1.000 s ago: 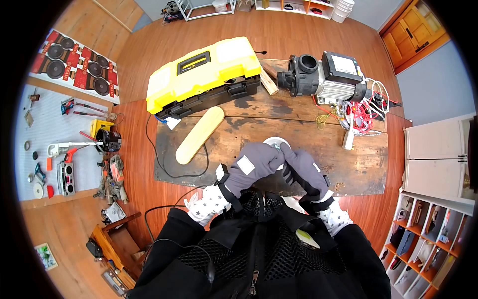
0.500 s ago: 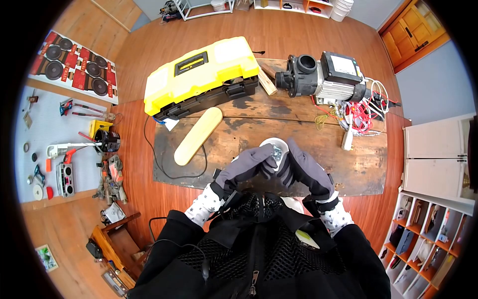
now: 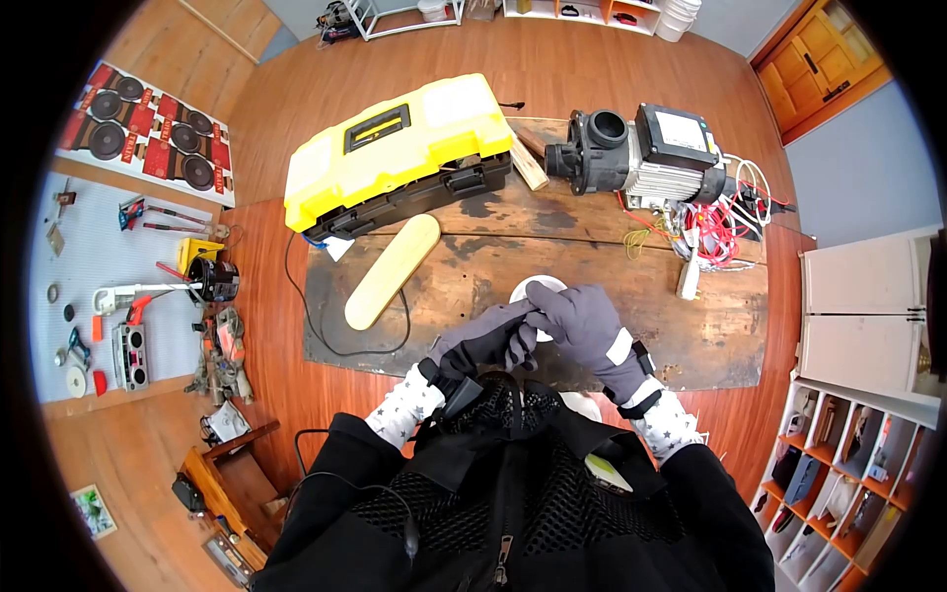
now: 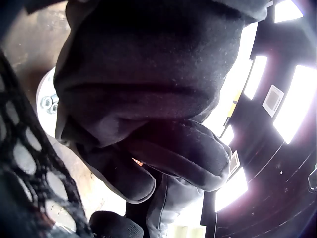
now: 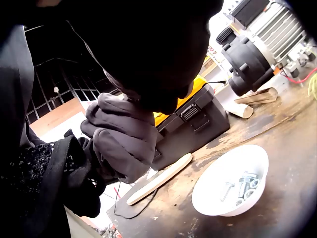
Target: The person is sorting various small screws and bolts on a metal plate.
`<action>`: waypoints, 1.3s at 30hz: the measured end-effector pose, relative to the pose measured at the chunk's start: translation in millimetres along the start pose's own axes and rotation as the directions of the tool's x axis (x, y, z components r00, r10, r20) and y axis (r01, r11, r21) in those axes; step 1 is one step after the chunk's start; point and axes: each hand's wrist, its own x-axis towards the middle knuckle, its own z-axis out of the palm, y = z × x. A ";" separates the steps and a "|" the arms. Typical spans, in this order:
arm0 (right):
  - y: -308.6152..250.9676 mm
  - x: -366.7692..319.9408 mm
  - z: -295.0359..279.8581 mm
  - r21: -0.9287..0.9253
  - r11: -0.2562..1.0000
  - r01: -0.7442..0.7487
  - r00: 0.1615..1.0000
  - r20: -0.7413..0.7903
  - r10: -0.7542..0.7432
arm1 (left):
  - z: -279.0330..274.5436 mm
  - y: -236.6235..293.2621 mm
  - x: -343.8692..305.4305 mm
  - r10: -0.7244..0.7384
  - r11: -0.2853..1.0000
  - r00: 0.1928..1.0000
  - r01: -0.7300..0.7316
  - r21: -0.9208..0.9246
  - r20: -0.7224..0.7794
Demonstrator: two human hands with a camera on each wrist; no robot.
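Note:
A white bowl [image 3: 524,290] stands on the wooden table in front of the person, partly covered by the hands in the head view. Several metal bolts [image 5: 244,185] and nuts lie inside it. Both hands wear grey gloves. The left hand [image 3: 485,335] has its fingers curled at the near left side of the bowl. The right hand [image 3: 586,324] reaches over from the right, its fingertips meeting those of the left hand. In the right wrist view the bowl sits below the hands. Whatever lies between the fingertips is hidden, so I cannot tell what they hold.
A yellow and black toolbox [image 3: 395,138] stands at the back left, with a rounded wooden board [image 3: 395,271] and a black cable before it. Wood pieces [image 3: 529,164], a pump with a motor [image 3: 641,153] and tangled wires [image 3: 715,232] are at the back right.
Half a second ago the hands were apart, flanking the bowl with its bolts showing. Now the right hand has turned and moved left, across the bowl's near side, to meet the left.

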 end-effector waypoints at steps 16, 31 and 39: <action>-3.4 -6.8 15.0 0.602 0.322 -0.730 0.612 0.367 0.701 | 38.5 23.3 -3.3 0.466 0.733 0.864 -0.257 0.630 -0.190; 11.2 -15.7 -15.5 0.600 0.030 -0.799 0.515 0.658 0.550 | 29.5 20.2 8.1 0.512 0.698 0.849 -0.322 0.640 -0.132; -0.4 -3.2 -19.8 0.078 0.997 -0.018 0.992 -0.127 0.028 | 18.1 15.7 -0.8 0.003 0.998 0.985 0.008 0.059 -0.171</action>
